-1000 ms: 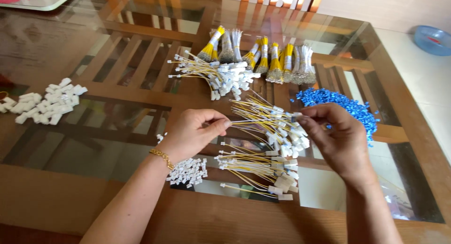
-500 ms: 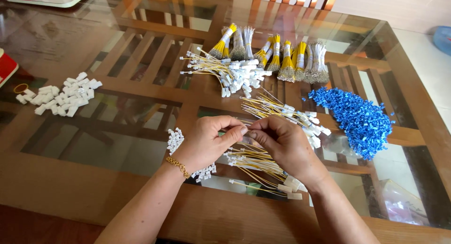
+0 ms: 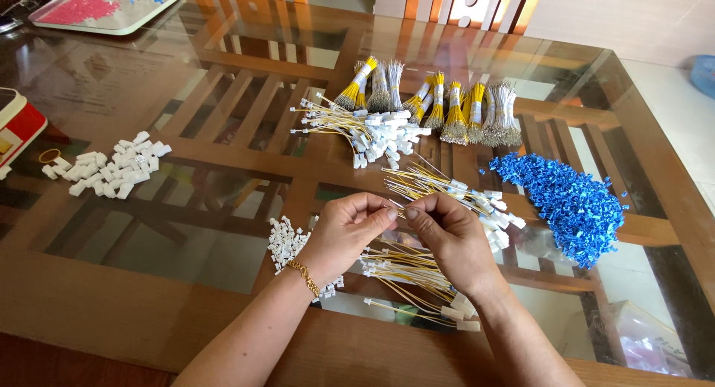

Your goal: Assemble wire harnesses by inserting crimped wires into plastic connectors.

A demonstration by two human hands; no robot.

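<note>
Hands meeting over a glass-topped wooden table (image 3: pixel 186 297), left hand (image 3: pixel 350 230) and right hand (image 3: pixel 447 238) fingertips pinched together on a thin yellow wire (image 3: pixel 395 204), loose yellow wires with white connectors (image 3: pixel 406 271) beneath, small white plastic connectors (image 3: pixel 287 242) beside the left wrist, blue plastic pieces (image 3: pixel 570 204) well right.

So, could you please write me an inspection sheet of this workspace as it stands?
Surface: glass table top on wooden frame.
Job's things: thin wire piece pinched between both hands; yellow wires beneath them.
Clutter: white connectors, blue pieces, bundled wires, tray.
Grips: left hand and right hand, fingertips meeting.
Cables: loose yellow wires with white ends.
Surroundings: chair back, floor.
</note>
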